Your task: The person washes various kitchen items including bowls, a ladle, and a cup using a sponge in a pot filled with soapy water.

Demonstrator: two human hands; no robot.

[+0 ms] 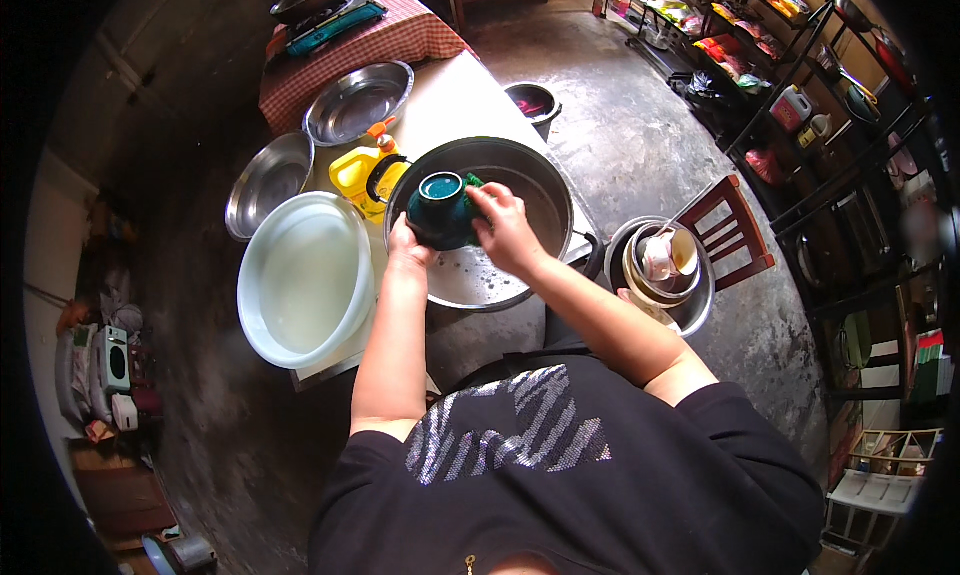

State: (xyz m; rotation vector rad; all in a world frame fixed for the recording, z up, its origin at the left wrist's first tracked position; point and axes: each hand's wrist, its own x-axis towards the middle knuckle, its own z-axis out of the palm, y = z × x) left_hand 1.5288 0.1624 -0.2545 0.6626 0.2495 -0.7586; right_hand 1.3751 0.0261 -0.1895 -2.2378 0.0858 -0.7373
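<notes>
A dark green glazed bowl [435, 218] is held upside down, its footed base facing up. My left hand [409, 243] grips its near left rim. At the bowl's right side, my right hand [504, 222] presses a green scouring pad [475, 188] against the outer wall; most of the pad is hidden behind the fingers. Both hands are over a large metal pot [517, 162] with black handles, which has a little liquid with dark specks at its bottom.
Left of the pot are a pale plastic basin [300, 282] of cloudy water, a yellow detergent jug [356, 171] and two steel basins [360, 102] [271, 185]. On the right, stacked bowls and cups fill a metal basin [701, 305] by a wooden chair [724, 226]. A bucket [534, 102] stands behind the table.
</notes>
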